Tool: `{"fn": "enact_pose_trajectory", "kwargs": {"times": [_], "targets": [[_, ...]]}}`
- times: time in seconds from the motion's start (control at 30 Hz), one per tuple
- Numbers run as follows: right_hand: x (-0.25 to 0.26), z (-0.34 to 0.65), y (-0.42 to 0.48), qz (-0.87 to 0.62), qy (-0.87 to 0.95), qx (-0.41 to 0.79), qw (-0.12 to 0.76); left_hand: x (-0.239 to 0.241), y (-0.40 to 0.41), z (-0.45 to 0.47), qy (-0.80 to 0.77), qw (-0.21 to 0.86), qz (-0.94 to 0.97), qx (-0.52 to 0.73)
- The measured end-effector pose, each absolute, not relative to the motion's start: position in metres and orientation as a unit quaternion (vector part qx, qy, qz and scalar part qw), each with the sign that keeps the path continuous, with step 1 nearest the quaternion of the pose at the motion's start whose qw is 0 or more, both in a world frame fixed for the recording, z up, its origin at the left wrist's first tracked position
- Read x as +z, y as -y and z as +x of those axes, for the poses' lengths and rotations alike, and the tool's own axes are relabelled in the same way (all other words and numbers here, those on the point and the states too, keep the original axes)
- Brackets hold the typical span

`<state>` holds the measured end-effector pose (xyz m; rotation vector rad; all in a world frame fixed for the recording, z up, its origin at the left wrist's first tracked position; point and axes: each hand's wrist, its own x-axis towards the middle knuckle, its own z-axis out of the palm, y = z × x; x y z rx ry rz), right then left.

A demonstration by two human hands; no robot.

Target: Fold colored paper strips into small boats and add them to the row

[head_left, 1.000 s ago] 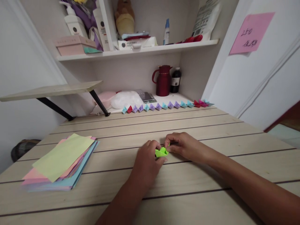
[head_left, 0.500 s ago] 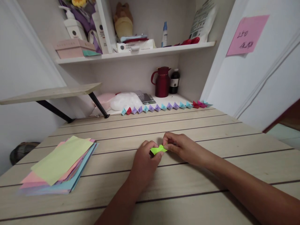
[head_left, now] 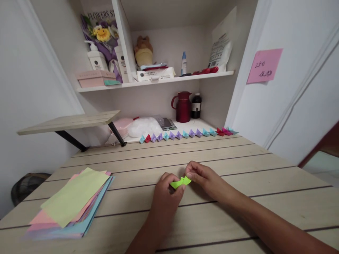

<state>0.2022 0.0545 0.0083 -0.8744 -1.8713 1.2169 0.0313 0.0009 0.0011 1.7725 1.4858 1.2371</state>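
A small folded piece of bright green paper (head_left: 181, 182) is held above the middle of the wooden table (head_left: 217, 225). My left hand (head_left: 167, 192) grips its left part between thumb and fingers. At its right tip, the thumb and forefinger of my right hand (head_left: 201, 176) pinch the paper. Beyond the hands, a row of several small folded paper boats (head_left: 185, 134) in blue, purple, red and pink runs along the table's far edge. To the left lies a stack of coloured paper sheets (head_left: 76, 197), a yellow-green one on top.
A small raised wooden shelf (head_left: 69, 121) on black legs stands at the back left. Behind the boats are a clear plastic bag (head_left: 145, 127), a dark red jug (head_left: 183, 107) and a dark bottle (head_left: 196, 106). A white shelf (head_left: 156, 84) above holds several items.
The camera view has tilted up, so everything sits lower in the picture. Both hands keep hold of the green paper, and more of its right end now shows.
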Motion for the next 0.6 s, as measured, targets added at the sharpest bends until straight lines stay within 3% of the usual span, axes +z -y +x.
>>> {"fn": "enact_pose_trajectory", "kwargs": {"times": [0.2,0.6], "targets": [[0.008,0.198,-0.051,-0.242,0.642,0.611,0.394,-0.004,0.002,0.035,-0.524,0.134,0.706,0.458],[0.009,0.195,-0.049,-0.297,0.649,0.594,0.371,0.019,0.019,0.03,-0.519,-0.121,0.701,0.474]]}}
